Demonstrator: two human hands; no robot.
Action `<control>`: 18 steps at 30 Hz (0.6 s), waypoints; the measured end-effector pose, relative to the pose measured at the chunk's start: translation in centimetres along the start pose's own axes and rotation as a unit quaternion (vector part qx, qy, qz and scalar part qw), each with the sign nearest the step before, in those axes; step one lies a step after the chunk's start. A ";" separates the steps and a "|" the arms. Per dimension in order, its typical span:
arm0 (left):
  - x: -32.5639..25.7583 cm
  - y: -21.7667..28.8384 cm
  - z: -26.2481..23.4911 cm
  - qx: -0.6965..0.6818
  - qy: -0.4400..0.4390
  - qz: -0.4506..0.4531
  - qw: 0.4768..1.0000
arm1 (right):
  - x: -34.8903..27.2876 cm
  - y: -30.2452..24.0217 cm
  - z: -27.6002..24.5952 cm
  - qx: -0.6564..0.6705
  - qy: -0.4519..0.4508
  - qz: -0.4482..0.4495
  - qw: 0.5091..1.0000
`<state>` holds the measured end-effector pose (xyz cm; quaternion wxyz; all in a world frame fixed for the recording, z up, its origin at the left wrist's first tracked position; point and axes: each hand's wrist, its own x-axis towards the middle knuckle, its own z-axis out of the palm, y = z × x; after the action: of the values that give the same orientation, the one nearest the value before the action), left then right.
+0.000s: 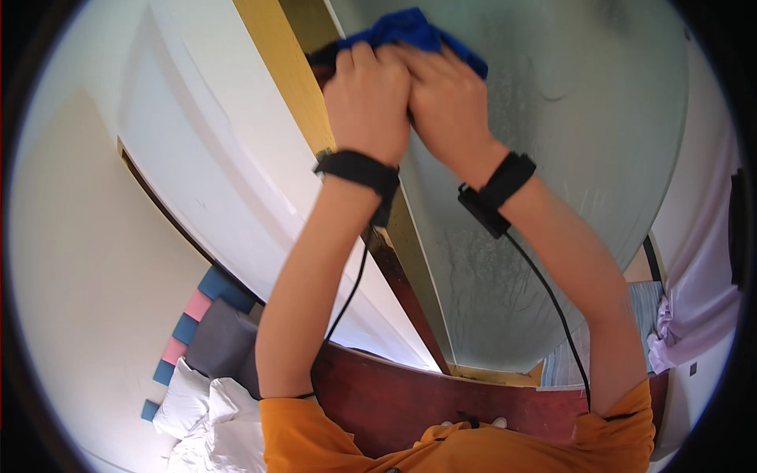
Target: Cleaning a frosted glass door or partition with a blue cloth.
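One blue cloth (406, 27) is bunched at the left hand (367, 102) and right hand (451, 106), which meet before the left edge of the glass panel (583, 150), beside the yellow wooden frame (288, 71). Both hands look closed on it, fingers curled, though the fingertips are hidden. Streaks (482, 276) mark the glass below, so the wiping seems unfinished; how much is done, I cannot tell. Whether cloth and glass touch is unclear.
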<state>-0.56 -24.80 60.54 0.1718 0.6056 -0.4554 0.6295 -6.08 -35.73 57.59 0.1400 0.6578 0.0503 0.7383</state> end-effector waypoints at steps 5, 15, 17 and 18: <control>0.6 -0.4 0.6 0.082 -0.025 0.034 0.996 | -0.1 1.2 1.0 -0.025 0.032 -0.032 0.999; -1.7 1.7 1.4 0.069 -0.043 -0.004 0.997 | -3.2 0.4 0.8 0.018 -0.011 0.018 1.000; -2.6 2.5 1.5 0.081 -0.058 -0.015 0.995 | -4.8 0.6 1.1 0.035 -0.003 0.026 0.999; -3.2 2.8 1.7 0.080 -0.063 -0.013 0.995 | -5.5 0.6 0.9 0.017 -0.006 0.014 1.000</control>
<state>-1.02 -26.51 56.31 0.1016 0.6620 -0.4055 0.6221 -4.75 -37.86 52.57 0.1190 0.6648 0.0528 0.7356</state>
